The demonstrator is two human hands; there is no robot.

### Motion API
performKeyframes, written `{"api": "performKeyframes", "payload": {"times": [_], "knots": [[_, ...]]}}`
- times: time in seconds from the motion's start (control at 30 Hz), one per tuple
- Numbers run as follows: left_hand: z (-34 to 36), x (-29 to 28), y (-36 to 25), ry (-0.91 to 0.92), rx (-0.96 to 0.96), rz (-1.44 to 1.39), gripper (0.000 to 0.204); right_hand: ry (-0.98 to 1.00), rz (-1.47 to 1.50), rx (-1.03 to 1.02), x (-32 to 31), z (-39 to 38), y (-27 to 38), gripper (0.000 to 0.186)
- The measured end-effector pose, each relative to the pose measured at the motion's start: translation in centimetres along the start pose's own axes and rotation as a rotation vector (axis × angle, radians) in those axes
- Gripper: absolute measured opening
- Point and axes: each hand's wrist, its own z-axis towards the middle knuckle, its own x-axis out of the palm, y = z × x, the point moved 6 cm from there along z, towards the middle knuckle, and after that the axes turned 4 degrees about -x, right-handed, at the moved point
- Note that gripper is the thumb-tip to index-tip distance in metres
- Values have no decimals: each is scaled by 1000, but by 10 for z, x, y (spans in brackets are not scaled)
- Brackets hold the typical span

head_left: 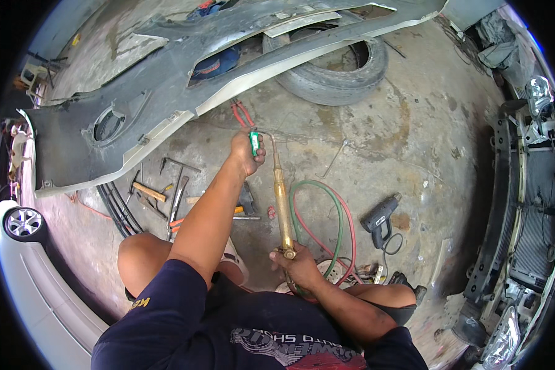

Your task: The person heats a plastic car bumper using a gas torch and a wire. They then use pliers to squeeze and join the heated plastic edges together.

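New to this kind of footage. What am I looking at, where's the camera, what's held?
There is no machine here: just a person's two bare hands. The single picture comes from a wide fisheye camera worn on the head, looking down, so straight edges bend toward the rim.

The left hand holds a small green block-shaped object, perhaps a lighter, beside the torch's thin bent tip. The right hand grips the lower end of the long brass-coloured torch.

On the stained grey concrete floor lie a green rubber hose, a black pistol-shaped heat gun, red-handled pliers and a wooden-handled hammer. Beyond, a long dark-grey car bumper shell partly hides a worn black tyre.
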Motion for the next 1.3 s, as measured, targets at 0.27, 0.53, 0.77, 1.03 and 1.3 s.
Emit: {"api": "performKeyframes", "payload": {"times": [0.27, 0.53, 0.77, 1.03, 1.3], "knots": [[71, -93, 67, -214, -56, 475, 46, -109, 138, -45, -13, 2, 10, 25], [64, -71, 64, -480, 212, 1931, 70, -396, 460, -128, -61, -46, 11, 21], [130, 3, 24, -122, 847, 1877, 50, -506, 787, -329, -64, -80, 1, 27], [167, -3, 36, 9, 617, 2082, 38, -716, 268, -692, -82, -106, 28, 85], [134, -53, 38, 19, 715, 1802, 29, -536, 119, -1086, -90, -98, 139, 31]]}}
